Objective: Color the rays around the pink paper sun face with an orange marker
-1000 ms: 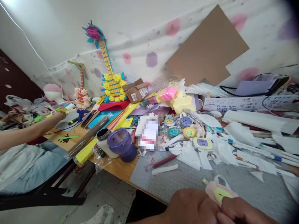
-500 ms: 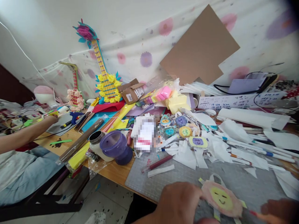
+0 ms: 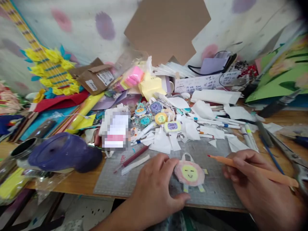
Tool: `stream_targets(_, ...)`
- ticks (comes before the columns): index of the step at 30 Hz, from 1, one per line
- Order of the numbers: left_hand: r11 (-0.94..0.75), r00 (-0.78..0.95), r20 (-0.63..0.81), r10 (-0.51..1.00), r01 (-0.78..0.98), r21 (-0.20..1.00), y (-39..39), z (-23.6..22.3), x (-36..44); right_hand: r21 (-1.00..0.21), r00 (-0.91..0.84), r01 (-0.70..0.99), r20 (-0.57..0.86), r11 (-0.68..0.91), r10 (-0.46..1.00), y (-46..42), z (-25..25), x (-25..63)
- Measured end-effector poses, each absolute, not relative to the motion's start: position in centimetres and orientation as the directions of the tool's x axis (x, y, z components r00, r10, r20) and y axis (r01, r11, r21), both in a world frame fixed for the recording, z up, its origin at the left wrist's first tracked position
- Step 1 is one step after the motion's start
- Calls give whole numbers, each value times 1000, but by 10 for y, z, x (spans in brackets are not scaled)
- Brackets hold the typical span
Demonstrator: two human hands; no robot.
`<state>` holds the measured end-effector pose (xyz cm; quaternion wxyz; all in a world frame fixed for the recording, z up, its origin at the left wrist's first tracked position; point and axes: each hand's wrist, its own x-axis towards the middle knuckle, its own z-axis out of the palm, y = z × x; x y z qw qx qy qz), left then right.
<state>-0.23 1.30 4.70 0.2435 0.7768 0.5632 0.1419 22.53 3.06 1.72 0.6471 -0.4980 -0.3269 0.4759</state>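
Note:
A small paper figure (image 3: 190, 173) with a pink body and a yellow smiling face lies on the grey cutting mat (image 3: 113, 179). My left hand (image 3: 156, 189) is at its left side, index fingertip touching the edge, thumb spread apart near the mat's front edge. Its other fingers rest on the mat. In my right hand (image 3: 255, 183) is an orange marker pen (image 3: 267, 175), its red tip pointing left, above the mat and apart from the figure.
Paper scraps (image 3: 161, 139), several pens and small coloured cutouts (image 3: 172, 126) crowd the mat's back. Left of them are a pixelated phone (image 3: 116, 130) and a purple cup (image 3: 55, 152). Scissors (image 3: 286, 150) lie at the right. A brown cardboard sheet (image 3: 168, 29) leans against the wall.
My view has turned right, taking the other person's arm out of sight. The figure now lies flatter, and my left thumb is apart from it. The marker shows clearly in my right hand.

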Motion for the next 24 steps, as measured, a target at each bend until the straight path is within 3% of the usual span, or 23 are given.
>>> stream_targets(4,-273,349,-55,935,814,513,18,45,2,-959,244,-284,-45,27,969,26,16,224)
stream_targets(13,-315,394,-61,917,810,494,29,44,11,-999,113,29,-20,-23,993,19,10,226)
stream_targets(24,-364,424,-34,905,812,457,30,42,11,-929,99,370,13,-25,995,18,28,221)
